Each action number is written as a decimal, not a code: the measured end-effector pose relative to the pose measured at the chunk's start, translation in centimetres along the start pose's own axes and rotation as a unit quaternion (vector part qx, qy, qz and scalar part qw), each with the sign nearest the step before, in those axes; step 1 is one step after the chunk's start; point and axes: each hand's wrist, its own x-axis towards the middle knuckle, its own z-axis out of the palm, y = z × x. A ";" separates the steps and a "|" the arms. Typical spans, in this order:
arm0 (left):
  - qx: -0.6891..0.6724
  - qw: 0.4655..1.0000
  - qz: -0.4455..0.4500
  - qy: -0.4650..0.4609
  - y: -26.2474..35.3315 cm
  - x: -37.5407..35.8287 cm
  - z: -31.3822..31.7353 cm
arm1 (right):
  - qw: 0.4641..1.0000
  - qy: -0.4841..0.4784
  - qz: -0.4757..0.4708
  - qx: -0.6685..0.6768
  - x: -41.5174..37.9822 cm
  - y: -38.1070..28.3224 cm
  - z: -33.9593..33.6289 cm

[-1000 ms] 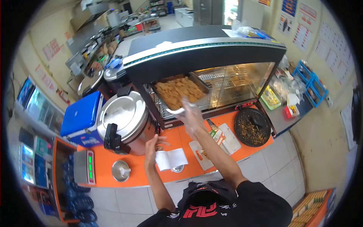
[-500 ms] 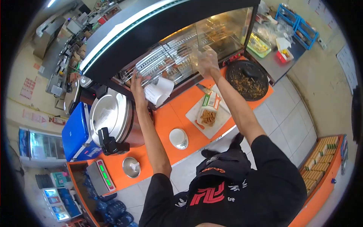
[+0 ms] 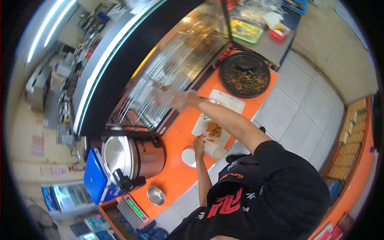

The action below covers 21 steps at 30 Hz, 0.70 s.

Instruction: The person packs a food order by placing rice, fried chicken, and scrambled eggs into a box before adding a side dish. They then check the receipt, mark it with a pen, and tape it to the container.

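My right hand [image 3: 174, 99], in a clear plastic glove, reaches into the opening of the lit glass display cabinet [image 3: 176, 44]. It is blurred, and what its fingers hold, if anything, cannot be made out. My left hand [image 3: 199, 147] is closed on white paper cups [image 3: 215, 150] lying on their side, beside the white round container [image 3: 189, 157]. Just beyond the cups, brown food pieces [image 3: 213, 129] fill a paper box on the white cutting board [image 3: 228, 101], partly hidden by my right forearm.
A round black pan [image 3: 245, 75] with brown crumbs stands at the counter's far right. On the left are a large metal cooker [image 3: 150, 158], a blue cooler box [image 3: 95, 176], a metal bowl [image 3: 156, 196] and a scale [image 3: 133, 211].
My left hand has moved from the cabinet's front down beside the box, carrying the paper cups. My right hand has moved left across the cabinet opening. The view has turned.
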 end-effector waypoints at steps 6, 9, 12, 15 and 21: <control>0.283 0.948 0.085 0.121 -4.6 5.4 -0.4 | 0.907 -0.011 -0.204 -0.367 -4.8 13.6 3.0; 0.357 0.926 0.092 0.086 -5.0 7.8 0.9 | 0.986 -0.031 0.032 -0.159 -13.9 13.8 -2.1; 0.378 0.923 0.068 0.036 -4.1 9.3 2.3 | 0.975 0.167 0.015 -0.142 -27.8 23.9 -4.1; 0.397 0.914 0.079 0.032 -4.3 8.1 4.3 | 0.884 0.004 0.438 -0.161 -37.4 15.1 -12.5; 0.287 0.945 0.152 0.040 -4.2 3.7 7.9 | 0.758 0.143 0.560 -0.301 -66.6 14.7 -13.0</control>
